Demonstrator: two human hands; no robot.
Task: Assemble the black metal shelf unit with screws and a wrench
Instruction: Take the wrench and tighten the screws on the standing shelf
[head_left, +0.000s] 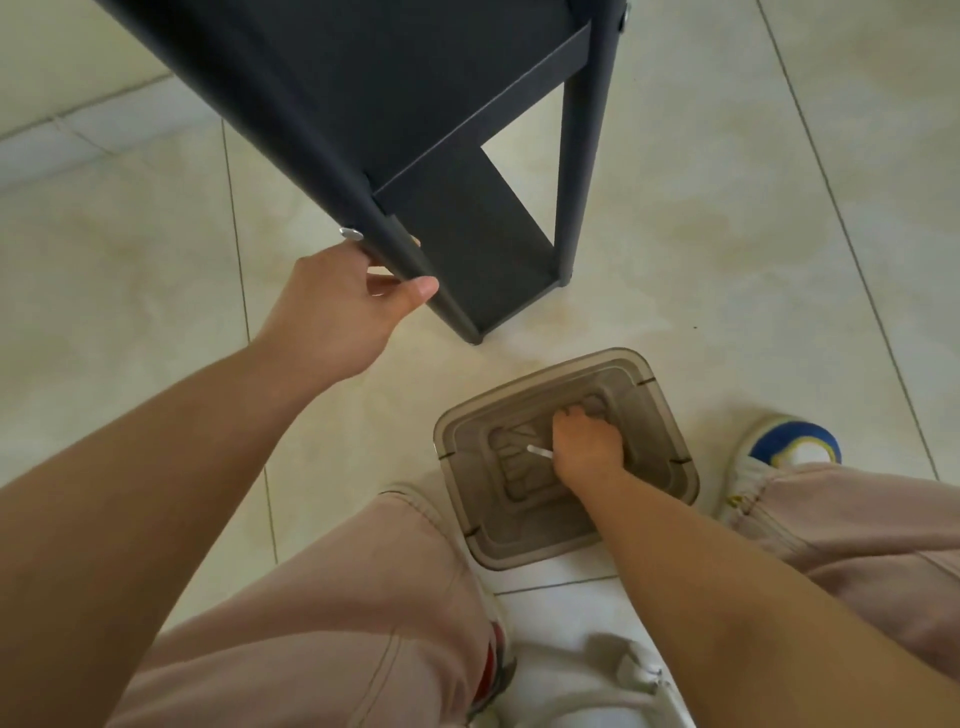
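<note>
The black metal shelf unit (415, 104) stands on the tiled floor in the upper middle of the head view. My left hand (343, 306) grips its near front leg, just below a silver screw head (351, 233) that sticks out of the leg. My right hand (587, 447) is down inside a translucent brown plastic box (660, 415) on the floor, fingers closed around a thin silver tool, probably the wrench (540, 451), whose end pokes out to the left.
My knees in beige trousers fill the lower frame, with a shoe (795, 441) to the right of the box. Pale floor tiles surround the shelf. Another silver screw (625, 11) shows on the far leg at the top.
</note>
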